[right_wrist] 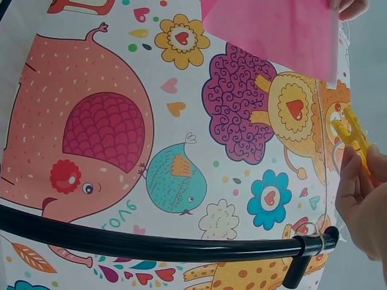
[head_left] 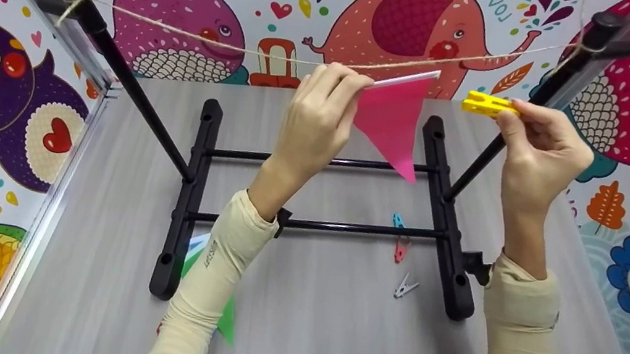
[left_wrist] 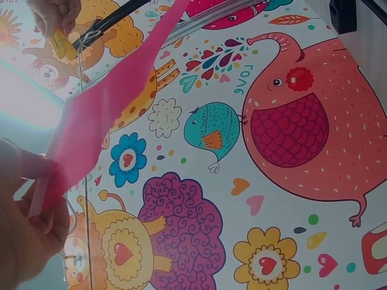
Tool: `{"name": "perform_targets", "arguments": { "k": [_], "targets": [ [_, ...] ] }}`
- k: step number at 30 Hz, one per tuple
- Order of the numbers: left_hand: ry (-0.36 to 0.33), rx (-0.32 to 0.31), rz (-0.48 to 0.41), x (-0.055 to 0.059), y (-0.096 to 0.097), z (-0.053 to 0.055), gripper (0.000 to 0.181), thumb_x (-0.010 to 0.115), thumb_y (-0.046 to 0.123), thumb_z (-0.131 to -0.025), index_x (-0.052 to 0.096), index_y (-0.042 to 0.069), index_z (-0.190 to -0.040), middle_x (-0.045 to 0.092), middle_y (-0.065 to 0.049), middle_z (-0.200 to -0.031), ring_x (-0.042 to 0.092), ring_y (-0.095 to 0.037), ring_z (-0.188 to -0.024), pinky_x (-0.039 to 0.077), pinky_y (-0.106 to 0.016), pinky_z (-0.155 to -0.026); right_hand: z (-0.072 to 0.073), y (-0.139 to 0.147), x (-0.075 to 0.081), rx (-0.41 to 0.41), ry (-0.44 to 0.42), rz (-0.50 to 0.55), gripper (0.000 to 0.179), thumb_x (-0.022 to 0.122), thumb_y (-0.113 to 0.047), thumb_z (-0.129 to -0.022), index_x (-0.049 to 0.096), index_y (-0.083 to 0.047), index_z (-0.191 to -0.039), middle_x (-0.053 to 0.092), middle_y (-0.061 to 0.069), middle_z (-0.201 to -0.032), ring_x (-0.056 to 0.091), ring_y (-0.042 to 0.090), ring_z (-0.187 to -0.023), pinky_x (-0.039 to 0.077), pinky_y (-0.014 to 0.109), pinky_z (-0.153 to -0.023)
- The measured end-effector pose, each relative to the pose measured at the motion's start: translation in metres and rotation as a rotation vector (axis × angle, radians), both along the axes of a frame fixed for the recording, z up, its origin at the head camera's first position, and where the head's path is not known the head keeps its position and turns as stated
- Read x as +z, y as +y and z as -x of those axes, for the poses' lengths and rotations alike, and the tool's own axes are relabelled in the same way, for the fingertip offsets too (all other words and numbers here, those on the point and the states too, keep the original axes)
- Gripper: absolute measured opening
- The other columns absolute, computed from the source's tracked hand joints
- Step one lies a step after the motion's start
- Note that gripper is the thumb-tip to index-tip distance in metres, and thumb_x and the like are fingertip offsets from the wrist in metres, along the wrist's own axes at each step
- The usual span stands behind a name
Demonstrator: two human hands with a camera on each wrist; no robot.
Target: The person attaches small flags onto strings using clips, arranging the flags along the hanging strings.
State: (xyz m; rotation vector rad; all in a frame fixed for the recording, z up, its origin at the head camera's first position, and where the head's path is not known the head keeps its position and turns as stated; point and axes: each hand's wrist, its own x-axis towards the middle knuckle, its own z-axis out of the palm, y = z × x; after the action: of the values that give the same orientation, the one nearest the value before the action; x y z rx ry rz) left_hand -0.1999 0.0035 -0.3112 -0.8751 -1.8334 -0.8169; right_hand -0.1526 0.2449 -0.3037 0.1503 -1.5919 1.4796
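Note:
In the head view my left hand (head_left: 319, 112) pinches a pink triangular pennant (head_left: 393, 120) by the left end of its white-edged top. The pennant hangs point down, its top edge just under a thin twine (head_left: 186, 33). Over on the right, my right hand (head_left: 544, 149) holds a yellow clothespin (head_left: 488, 105) between thumb and fingers, its tip pointing left toward the pennant. The left wrist view shows the thumb and fingers on the pink pennant (left_wrist: 103, 115) close up. In the right wrist view the yellow clothespin (right_wrist: 354, 139) sits below the pennant's corner.
The twine is tied between two black posts (head_left: 134, 90) on a black frame (head_left: 314, 225). Blue, red and grey clothespins (head_left: 406, 287) lie at the frame's right side. Green and blue pennants (head_left: 228, 320) lie partly hidden under my left forearm. A cartoon-patterned wall (head_left: 291, 5) stands behind.

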Motion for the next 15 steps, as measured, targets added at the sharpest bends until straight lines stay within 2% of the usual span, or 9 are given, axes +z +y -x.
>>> {"name": "perform_targets", "arguments": {
  "k": [9, 15],
  "targets": [
    [0.028, -0.001, -0.009, 0.0041, 0.0070, 0.0036, 0.015, 0.051, 0.006, -0.098, 0.066, 0.002, -0.097, 0.059, -0.008, -0.090, 0.053, -0.022, -0.079, 0.039, -0.030, -0.064, 0.0058, 0.0001, 0.0052, 0.002, 0.037, -0.035, 0.014, 0.073, 0.010, -0.077, 0.070, 0.013, -0.090, 0.069, 0.021, -0.088, 0.068, 0.026, -0.079, 0.054, 0.028, -0.074],
    [0.022, -0.003, -0.004, 0.0041, 0.0107, 0.0017, 0.014, 0.052, 0.006, -0.097, 0.066, 0.003, -0.097, 0.059, -0.008, -0.089, 0.052, -0.022, -0.078, 0.039, -0.029, -0.064, 0.0019, -0.0041, 0.0100, 0.019, 0.053, -0.048, 0.013, 0.071, 0.012, -0.078, 0.070, 0.013, -0.091, 0.069, 0.023, -0.089, 0.069, 0.026, -0.080, 0.054, 0.028, -0.075]
  ]
}}
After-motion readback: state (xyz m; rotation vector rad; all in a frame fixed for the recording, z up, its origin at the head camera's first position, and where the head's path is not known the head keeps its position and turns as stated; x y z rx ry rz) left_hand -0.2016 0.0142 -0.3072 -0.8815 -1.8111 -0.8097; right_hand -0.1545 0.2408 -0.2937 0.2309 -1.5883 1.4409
